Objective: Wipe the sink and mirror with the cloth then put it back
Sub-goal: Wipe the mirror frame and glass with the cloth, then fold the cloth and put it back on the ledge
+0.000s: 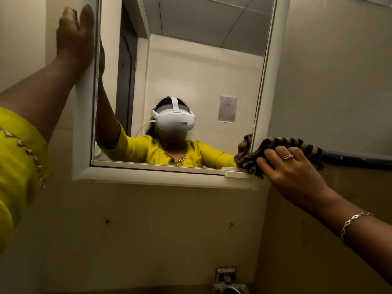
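your yellow sleeve (pixel 19 166) sits nearest, at the left. your right hand (pixel 297 166) grips the striped cloth (pixel 282 145) bunched in curled fingers, pressed on the mirror (pixel 201 60) frame's lower right corner. your left hand (pixel 74 35) lies flat along the frame's left edge. mirror wiping looks underway. the sink is out of view, and putting the cloth back is not yet done.

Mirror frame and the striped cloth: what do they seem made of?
The mirror frame looks like white plastic or painted wood: smooth, faintly glossy, with a mitred corner. The cloth seems a soft woven fabric, matt, brown-and-beige striped, crumpling in the right hand.
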{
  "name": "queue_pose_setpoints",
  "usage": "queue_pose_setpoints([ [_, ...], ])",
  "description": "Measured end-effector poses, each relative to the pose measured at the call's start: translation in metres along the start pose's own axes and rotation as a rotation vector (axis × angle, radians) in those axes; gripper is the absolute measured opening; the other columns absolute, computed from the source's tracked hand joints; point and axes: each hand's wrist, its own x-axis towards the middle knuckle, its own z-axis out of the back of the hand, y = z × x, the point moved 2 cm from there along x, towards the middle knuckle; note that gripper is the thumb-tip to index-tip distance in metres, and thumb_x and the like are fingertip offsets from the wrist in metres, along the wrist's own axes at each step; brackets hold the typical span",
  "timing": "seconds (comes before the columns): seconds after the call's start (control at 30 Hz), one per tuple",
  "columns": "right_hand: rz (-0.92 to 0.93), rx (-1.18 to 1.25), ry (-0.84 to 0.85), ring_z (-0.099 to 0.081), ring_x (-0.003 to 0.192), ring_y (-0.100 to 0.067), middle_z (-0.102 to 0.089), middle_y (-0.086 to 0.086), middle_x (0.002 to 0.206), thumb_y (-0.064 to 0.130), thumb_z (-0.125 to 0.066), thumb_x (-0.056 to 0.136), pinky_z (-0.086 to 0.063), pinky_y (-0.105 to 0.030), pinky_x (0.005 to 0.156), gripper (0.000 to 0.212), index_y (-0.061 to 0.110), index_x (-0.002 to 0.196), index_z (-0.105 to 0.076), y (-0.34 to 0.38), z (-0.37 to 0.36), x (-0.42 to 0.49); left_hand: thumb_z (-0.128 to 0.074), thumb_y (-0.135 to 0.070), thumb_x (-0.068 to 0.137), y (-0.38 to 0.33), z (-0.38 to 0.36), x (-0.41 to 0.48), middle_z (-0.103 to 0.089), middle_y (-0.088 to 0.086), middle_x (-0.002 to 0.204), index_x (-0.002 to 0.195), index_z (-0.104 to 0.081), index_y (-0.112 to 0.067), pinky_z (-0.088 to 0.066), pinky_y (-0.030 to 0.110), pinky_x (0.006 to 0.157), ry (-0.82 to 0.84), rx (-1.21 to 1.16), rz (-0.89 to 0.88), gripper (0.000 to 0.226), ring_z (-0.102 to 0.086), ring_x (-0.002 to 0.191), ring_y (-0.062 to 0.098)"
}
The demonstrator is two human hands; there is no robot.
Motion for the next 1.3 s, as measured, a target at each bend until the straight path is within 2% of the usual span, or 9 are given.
queue_pose_setpoints([
  [0.33, -0.483, 0.438, 0.094, -0.064, 0.069, -0.031, -0.071, -0.012, 0.089, 0.012, -0.047, 0.081, -0.040, -0.035, 0.071, 0.030, 0.007, 0.104, -0.065, -0.009, 0.040, 0.012, -0.027, -0.044, 0.098, -0.005, 0.002, -0.003, -0.030, -0.012, 0.067, 0.070, -0.028, -0.032, -0.030, 0.005, 0.048, -0.016, -0.001, 0.000, 0.030, -0.031, 0.059, -0.002],
  [0.53, -0.854, 1.153, 0.256, -0.054, 0.105, -0.016, -0.061, -0.004, 0.115, 0.006, -0.051, 0.091, -0.048, -0.030, 0.085, 0.031, 0.019, 0.118, -0.058, -0.008, 0.074, 0.018, -0.029, -0.045, 0.097, -0.003, 0.004, 0.000, -0.031, -0.014, 0.068, 0.081, -0.040, -0.027, -0.031, 0.002, 0.048, -0.026, 0.004, -0.002, 0.026, -0.030, 0.060, -0.003],
  [0.63, -0.916, 1.486, 0.347, -0.061, 0.098, -0.019, -0.066, -0.004, 0.105, 0.007, -0.050, 0.090, -0.053, -0.033, 0.081, 0.024, 0.026, 0.098, -0.063, -0.004, 0.088, 0.022, -0.033, -0.047, 0.096, 0.003, 0.002, 0.006, -0.037, -0.014, 0.073, 0.119, -0.045, -0.001, -0.032, 0.003, 0.054, -0.051, 0.048, 0.039, 0.052, -0.041, 0.069, 0.004],
  [0.73, -0.984, 1.657, 0.425, -0.066, 0.093, -0.018, -0.069, -0.006, 0.099, 0.005, -0.050, 0.089, -0.054, -0.023, 0.071, 0.022, 0.019, 0.098, -0.065, 0.002, 0.094, 0.023, -0.041, -0.057, 0.088, 0.000, 0.006, 0.012, -0.055, 0.009, 0.105, 0.122, -0.044, -0.010, -0.045, 0.021, 0.078, -0.121, 0.009, 0.044, 0.058, -0.053, 0.099, 0.022],
  [0.83, -1.062, 1.809, 0.475, -0.068, 0.088, -0.018, -0.072, -0.008, 0.096, 0.001, -0.050, 0.087, -0.057, -0.024, 0.071, 0.023, 0.013, 0.097, -0.066, 0.010, 0.097, 0.026, -0.042, -0.049, 0.090, -0.041, 0.005, -0.012, -0.057, 0.022, 0.098, 0.115, -0.043, -0.017, -0.045, 0.010, 0.055, -0.066, -0.159, -0.110, 0.041, -0.055, 0.077, 0.015],
  [0.9, -1.117, 1.931, 0.499, -0.070, 0.079, -0.016, -0.073, -0.007, 0.091, -0.001, -0.050, 0.086, -0.057, -0.022, 0.064, 0.023, 0.010, 0.096, -0.067, 0.017, 0.099, 0.027, -0.048, -0.037, 0.090, -0.085, 0.003, -0.053, -0.059, 0.010, 0.095, 0.113, -0.049, -0.009, -0.046, 0.007, 0.057, 0.140, -0.336, -0.203, 0.037, -0.057, 0.072, 0.001],
  [1.0, -1.116, 2.061, 0.537, -0.070, 0.069, -0.013, -0.074, -0.006, 0.083, 0.004, -0.055, 0.075, -0.055, -0.020, 0.054, 0.023, 0.007, 0.094, -0.068, 0.029, 0.106, 0.028, -0.064, -0.037, 0.079, -0.141, 0.002, -0.133, -0.064, 0.002, 0.099, 0.106, -0.057, -0.013, -0.052, 0.015, 0.072, 0.833, -0.566, -0.150, 0.036, -0.063, 0.086, 0.004],
  [1.13, -1.094, 2.160, 0.556, -0.068, 0.063, -0.013, -0.073, -0.008, 0.078, 0.006, -0.059, 0.062, -0.054, -0.018, 0.052, 0.027, 0.007, 0.085, -0.072, 0.037, 0.114, 0.023, -0.069, -0.050, 0.060, -0.147, -0.003, -0.191, -0.060, -0.002, 0.113, 0.124, -0.050, -0.018, -0.053, 0.025, 0.090, 1.382, -0.356, -0.103, 0.074, -0.059, 0.103, 0.009],
  [1.3, -1.021, 2.265, 0.656, -0.069, 0.072, -0.018, -0.072, -0.012, 0.086, 0.009, -0.065, 0.063, -0.056, -0.022, 0.058, 0.026, 0.005, 0.088, -0.073, 0.035, 0.119, 0.012, -0.072, -0.029, 0.071, -0.144, -0.014, -0.222, -0.067, 0.009, 0.101, 0.111, -0.061, -0.008, -0.054, 0.030, 0.081, 1.542, -0.300, 0.012, 0.046, -0.063, 0.096, 0.022],
])
